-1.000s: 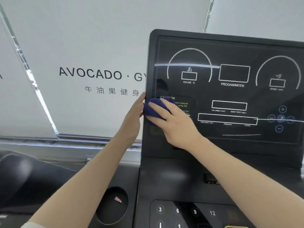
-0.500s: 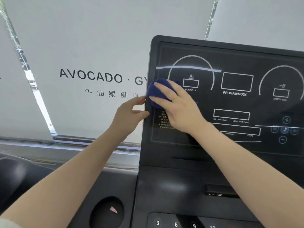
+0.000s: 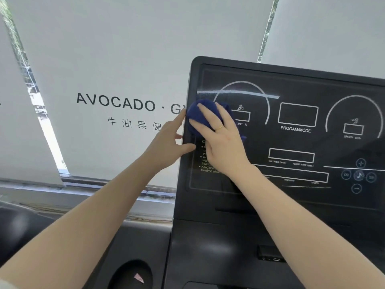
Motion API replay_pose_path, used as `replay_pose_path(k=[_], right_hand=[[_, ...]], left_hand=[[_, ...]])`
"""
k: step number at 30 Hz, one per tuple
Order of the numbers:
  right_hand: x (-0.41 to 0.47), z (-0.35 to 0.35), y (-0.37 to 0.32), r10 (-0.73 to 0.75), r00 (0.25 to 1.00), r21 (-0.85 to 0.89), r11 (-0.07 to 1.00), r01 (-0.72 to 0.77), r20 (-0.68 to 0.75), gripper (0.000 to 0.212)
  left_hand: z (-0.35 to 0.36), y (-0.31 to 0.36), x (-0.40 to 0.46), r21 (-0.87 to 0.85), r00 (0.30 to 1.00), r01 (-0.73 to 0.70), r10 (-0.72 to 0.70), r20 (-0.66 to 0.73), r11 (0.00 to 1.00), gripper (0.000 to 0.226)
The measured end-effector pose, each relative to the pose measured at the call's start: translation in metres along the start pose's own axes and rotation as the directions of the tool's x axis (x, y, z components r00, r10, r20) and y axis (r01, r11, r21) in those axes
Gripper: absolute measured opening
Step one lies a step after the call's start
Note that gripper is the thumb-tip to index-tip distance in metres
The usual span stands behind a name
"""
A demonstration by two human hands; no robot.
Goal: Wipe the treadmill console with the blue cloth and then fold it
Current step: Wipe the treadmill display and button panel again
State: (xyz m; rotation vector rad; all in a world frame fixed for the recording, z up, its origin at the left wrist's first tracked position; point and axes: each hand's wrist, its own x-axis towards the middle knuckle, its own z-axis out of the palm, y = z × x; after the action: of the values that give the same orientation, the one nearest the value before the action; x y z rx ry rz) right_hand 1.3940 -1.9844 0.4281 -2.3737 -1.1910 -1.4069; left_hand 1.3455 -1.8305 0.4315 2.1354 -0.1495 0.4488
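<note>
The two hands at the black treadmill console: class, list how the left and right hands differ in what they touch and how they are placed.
1. The right hand presses the bunched dark blue cloth flat against the black treadmill console face; the left hand holds no cloth.
2. The left hand rests on the console's left edge, its thumb on the front face; the right lies wholly on the screen.
3. The right hand wears a gold ring; no ring shows on the left.

Both touch the console.

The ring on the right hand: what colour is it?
Gold, a thin plain band, the ring shows in the head view.
</note>
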Motion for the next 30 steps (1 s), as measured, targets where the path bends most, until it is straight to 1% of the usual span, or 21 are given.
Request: replay_pose_path(k=[2,4,9,11,13,14,16,18,19,20,21,23,25,28,30], right_hand=[[0.003,-0.001,0.010,-0.062,0.997,0.053,0.997,0.061,0.033,0.050],[0.017,-0.003,0.026,-0.077,0.996,0.072,0.995,0.074,0.040,0.045],[0.066,-0.003,0.051,0.122,0.989,0.047,0.992,-0.118,-0.089,0.044],[0.074,-0.002,0.050,0.162,0.978,0.044,0.987,-0.157,-0.129,0.044],[0.062,-0.001,0.039,0.177,0.975,0.042,0.984,-0.172,-0.133,0.047],[0.048,0.001,0.031,0.156,0.982,0.037,0.988,-0.153,-0.109,0.051],[0.012,0.005,0.016,0.035,0.999,0.018,0.999,-0.034,-0.025,0.058],[-0.011,0.003,0.020,-0.111,0.990,0.013,0.994,0.111,0.086,0.057],[-0.010,0.000,0.031,-0.151,0.980,0.010,0.989,0.151,0.129,0.056],[-0.004,-0.004,0.043,-0.141,0.979,0.002,0.990,0.142,0.145,0.055],[0.006,-0.009,0.057,-0.083,0.990,-0.006,0.996,0.084,0.116,0.053],[0.028,-0.022,0.084,0.093,0.996,-0.007,0.996,-0.093,0.012,0.051],[0.039,-0.032,0.098,0.203,0.979,-0.002,0.979,-0.203,-0.026,0.048],[0.030,-0.028,0.084,0.260,0.963,0.011,0.965,-0.260,-0.073,0.049],[0.005,-0.017,0.057,0.216,0.973,0.017,0.976,-0.215,-0.078,0.052]], left_hand=[[0.005,0.003,0.006,-0.022,0.995,-0.051,0.049,-0.091,0.998,0.079],[0.007,0.005,0.010,-0.021,0.990,-0.064,0.061,-0.129,0.998,0.076],[0.002,0.001,0.007,-0.006,0.996,-0.026,0.025,-0.084,1.000,0.076],[0.002,0.001,0.005,-0.033,0.996,-0.022,0.019,-0.088,0.999,0.074],[0.003,-0.002,0.006,-0.075,0.995,-0.008,0.001,-0.101,0.997,0.074],[0.004,-0.004,0.005,-0.087,0.994,-0.011,0.001,-0.108,0.996,0.074],[0.006,-0.007,0.006,-0.116,0.993,-0.028,0.014,-0.121,0.993,0.073],[0.008,-0.009,0.006,-0.157,0.992,-0.029,0.009,-0.126,0.987,0.071],[0.009,-0.009,0.005,-0.177,0.992,-0.023,-0.001,-0.130,0.984,0.070],[0.010,-0.009,0.004,-0.193,0.991,-0.017,-0.010,-0.136,0.981,0.070],[0.011,-0.008,0.003,-0.205,0.990,-0.012,-0.016,-0.137,0.979,0.069],[0.013,-0.006,0.001,-0.233,0.990,0.002,-0.035,-0.138,0.972,0.067],[0.016,-0.003,-0.001,-0.262,0.988,0.019,-0.058,-0.142,0.965,0.065],[0.019,0.000,-0.003,-0.258,0.983,0.025,-0.071,-0.172,0.966,0.064],[0.023,0.003,-0.005,-0.251,0.976,0.025,-0.078,-0.204,0.968,0.063]])
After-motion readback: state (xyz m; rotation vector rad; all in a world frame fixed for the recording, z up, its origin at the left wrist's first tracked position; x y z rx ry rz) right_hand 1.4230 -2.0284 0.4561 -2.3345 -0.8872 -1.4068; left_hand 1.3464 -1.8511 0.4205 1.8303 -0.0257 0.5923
